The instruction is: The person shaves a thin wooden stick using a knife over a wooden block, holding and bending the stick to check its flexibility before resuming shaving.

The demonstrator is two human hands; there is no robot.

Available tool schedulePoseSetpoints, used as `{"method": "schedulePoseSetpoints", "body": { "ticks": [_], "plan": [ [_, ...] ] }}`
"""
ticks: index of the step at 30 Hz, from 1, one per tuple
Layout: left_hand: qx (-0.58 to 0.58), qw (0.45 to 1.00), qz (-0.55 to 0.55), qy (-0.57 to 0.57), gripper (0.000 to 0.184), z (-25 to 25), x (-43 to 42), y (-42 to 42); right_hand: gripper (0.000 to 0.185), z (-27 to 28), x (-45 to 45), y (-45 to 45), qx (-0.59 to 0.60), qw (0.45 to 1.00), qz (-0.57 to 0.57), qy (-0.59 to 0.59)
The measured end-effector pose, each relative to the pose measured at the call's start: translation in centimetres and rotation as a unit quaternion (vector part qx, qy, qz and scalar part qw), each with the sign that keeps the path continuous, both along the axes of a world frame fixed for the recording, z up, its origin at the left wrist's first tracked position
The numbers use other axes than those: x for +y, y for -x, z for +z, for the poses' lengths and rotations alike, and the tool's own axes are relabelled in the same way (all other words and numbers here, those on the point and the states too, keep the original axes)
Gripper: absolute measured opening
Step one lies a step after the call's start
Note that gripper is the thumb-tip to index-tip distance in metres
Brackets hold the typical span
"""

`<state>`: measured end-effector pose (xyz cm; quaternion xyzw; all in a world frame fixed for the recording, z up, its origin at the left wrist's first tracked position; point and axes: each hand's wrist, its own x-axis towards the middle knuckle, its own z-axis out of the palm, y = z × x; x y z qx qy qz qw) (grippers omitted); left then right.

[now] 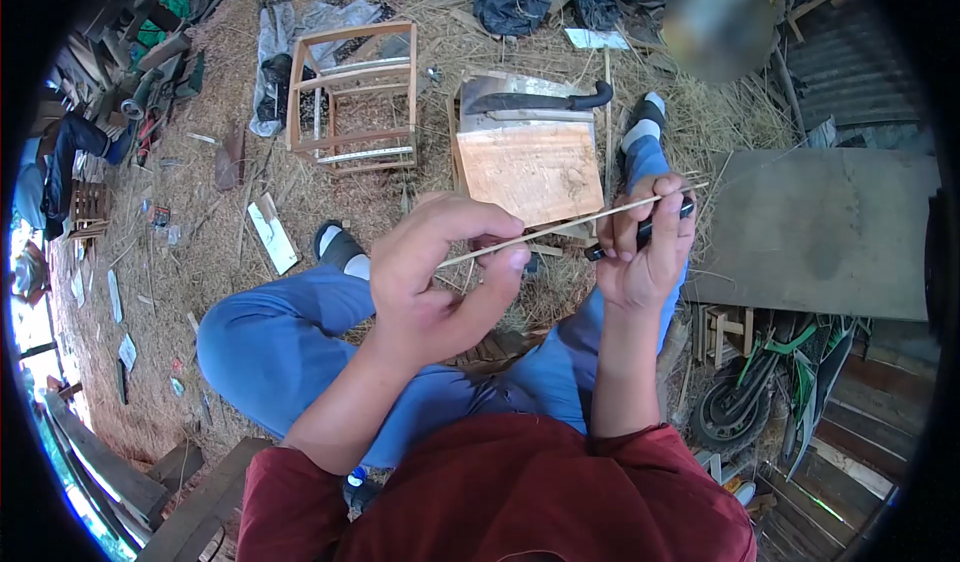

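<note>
My left hand (440,272) pinches a thin, pale bamboo stick (580,220) between thumb and fingers. The stick slants up to the right, and its far end passes by the fingertips of my right hand (648,247). Those fingers are curled around a black-handled tool (645,232), whose working end I cannot make out. Just beyond the hands is a wooden block (530,167) with a flat, light top. On its far side lies a machete (540,100) with a dark curved handle.
A small wooden frame (352,152) stands beyond the block to the left. A grey board (820,232) is on the right, above a motorbike (750,397). Straw and shavings cover the ground (200,292). Another person's legs (70,167) show at far left.
</note>
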<state>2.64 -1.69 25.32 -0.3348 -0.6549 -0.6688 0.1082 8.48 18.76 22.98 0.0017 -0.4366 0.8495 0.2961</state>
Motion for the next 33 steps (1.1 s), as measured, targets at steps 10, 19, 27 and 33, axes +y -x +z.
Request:
{"method": "schedulePoseSetpoints", "body": {
  "ticks": [10,19,27,33],
  "plan": [
    [-0.087,0.993,-0.053,-0.054,0.016,1.2,0.6,-0.7,0.018,0.7,0.1,-0.7,0.029,1.0,0.005,-0.007],
    [-0.051,0.994,-0.095,-0.009,0.018,1.7,0.2,-0.6,0.018,0.7,0.3,-0.9,0.029,1.0,0.0,-0.007],
    [-0.054,0.994,-0.091,-0.011,0.017,1.5,0.2,-0.6,0.019,0.7,0.2,-0.8,0.028,1.0,-0.003,-0.009],
    [-0.123,0.988,-0.068,-0.064,0.013,1.4,0.7,-1.0,0.018,0.8,0.0,-0.8,0.026,0.999,-0.009,-0.019]
  ]
}}
